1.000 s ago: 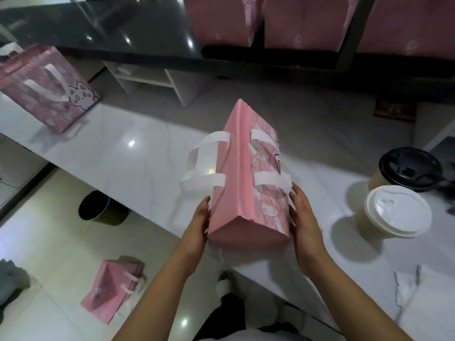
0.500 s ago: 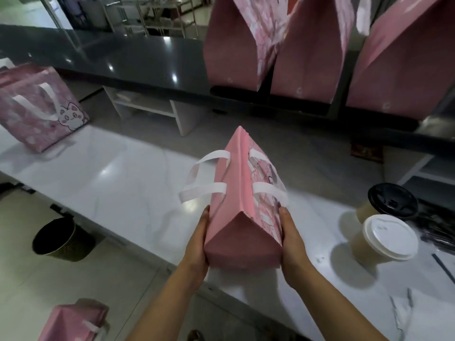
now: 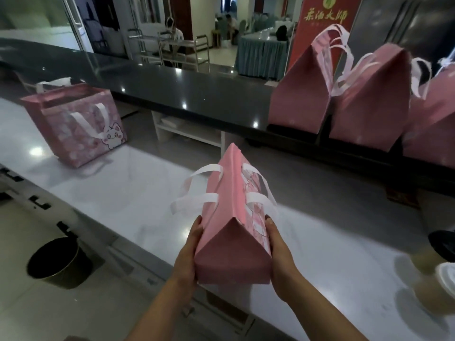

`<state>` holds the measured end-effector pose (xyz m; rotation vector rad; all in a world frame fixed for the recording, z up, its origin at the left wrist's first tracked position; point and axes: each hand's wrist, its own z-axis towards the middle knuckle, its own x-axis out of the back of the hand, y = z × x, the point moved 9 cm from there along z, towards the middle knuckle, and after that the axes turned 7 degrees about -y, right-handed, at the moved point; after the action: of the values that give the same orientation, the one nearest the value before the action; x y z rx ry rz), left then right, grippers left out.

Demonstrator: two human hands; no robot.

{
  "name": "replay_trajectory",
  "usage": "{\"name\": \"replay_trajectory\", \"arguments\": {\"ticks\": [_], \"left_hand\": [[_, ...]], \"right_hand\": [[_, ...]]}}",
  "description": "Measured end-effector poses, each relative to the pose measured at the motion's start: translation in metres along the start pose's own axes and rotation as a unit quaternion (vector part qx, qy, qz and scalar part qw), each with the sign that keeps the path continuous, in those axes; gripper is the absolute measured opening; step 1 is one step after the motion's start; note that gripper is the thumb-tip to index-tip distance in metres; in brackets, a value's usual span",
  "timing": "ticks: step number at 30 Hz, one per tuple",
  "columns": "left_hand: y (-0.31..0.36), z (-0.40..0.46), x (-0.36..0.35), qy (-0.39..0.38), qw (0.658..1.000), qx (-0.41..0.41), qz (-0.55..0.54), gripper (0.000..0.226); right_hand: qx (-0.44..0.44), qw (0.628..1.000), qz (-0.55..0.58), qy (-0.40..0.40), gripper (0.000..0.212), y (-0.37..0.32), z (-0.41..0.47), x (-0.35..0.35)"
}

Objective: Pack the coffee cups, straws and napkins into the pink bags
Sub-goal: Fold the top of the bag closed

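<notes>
Pink bag (image 3: pixel 232 217) w/ top folded shut sits between both hands, above the white tabletop (image 3: pixel 128 193) near its front edge; whether its base touches the surface can't be told. Left hand (image 3: pixel 190 252) lies flat on the bag's left side, fingers straight, grip spread & pressing. Right hand (image 3: pixel 275 252) does the same on the right side, fingers straight along the printed face. White handles (image 3: pixel 197 190) stick out on both sides of the fold. 2nd pink bag w/ cat print (image 3: pixel 76 126) stands open at far left of the tabletop, well apart. Closed pink bags (image 3: pixel 357 99) stand in a row on the dark counter (image 3: pixel 172 87) behind, upper right. At right edge: white cup lid (image 3: pixel 446 279) & a dark lid (image 3: pixel 443 242), both cut off by the frame. Black bin (image 3: pixel 57 262) on floor, lower left.
</notes>
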<state>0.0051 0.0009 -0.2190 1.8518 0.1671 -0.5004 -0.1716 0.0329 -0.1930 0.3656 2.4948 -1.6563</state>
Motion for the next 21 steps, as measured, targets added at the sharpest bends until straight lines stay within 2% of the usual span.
{"name": "replay_trajectory", "arguments": {"ticks": [7, 13, 16, 21], "left_hand": [[0.084, 0.012, 0.026, -0.046, 0.996, -0.076, 0.007, 0.043], [0.168, 0.041, 0.014, -0.082, 0.984, -0.153, 0.039, 0.052], [0.206, 0.073, 0.008, -0.081, 0.980, -0.174, 0.054, 0.049], [0.263, 0.135, -0.020, -0.114, 0.973, -0.185, 0.074, 0.050]], "right_hand": [[0.042, 0.998, 0.006, -0.050, 0.046, -0.048, 0.021, -0.067], [0.188, 0.975, -0.024, -0.117, 0.039, -0.141, 0.037, -0.107], [0.280, 0.949, -0.052, -0.138, 0.049, -0.186, 0.045, -0.119], [0.364, 0.919, -0.100, -0.118, 0.103, -0.237, 0.079, -0.117]]}}
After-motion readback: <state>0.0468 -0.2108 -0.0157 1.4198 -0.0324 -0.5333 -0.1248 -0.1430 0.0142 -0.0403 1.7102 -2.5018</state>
